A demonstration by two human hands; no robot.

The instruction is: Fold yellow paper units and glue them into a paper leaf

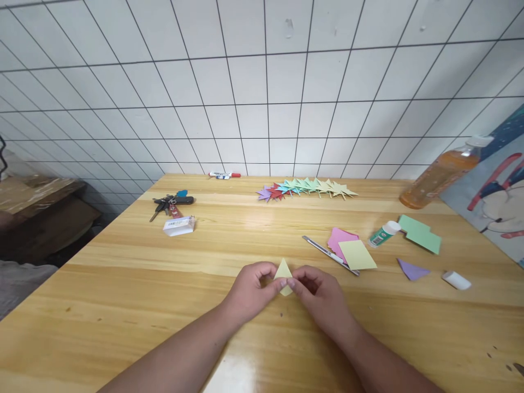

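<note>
A small piece of pale yellow folded paper (283,269) is held just above the wooden table, its point facing the wall. My left hand (254,288) pinches its left side between thumb and fingers. On its right side, my right hand (318,290) grips it the same way, and the two thumb tips meet over the paper. To the right lie a yellow paper square (357,255), pink paper (340,240) and a slim utility knife (325,251). Farther back, a row of folded paper pieces (307,187) runs from purple through red and green to yellow.
On the right are a glue stick (383,233), green paper (423,239), a purple paper triangle (412,269), a white cap (457,280) and a bottle of orange drink (444,173). Keys (172,204), a small box (179,225) and a marker (224,175) lie left. A tiled wall (245,82) backs the table.
</note>
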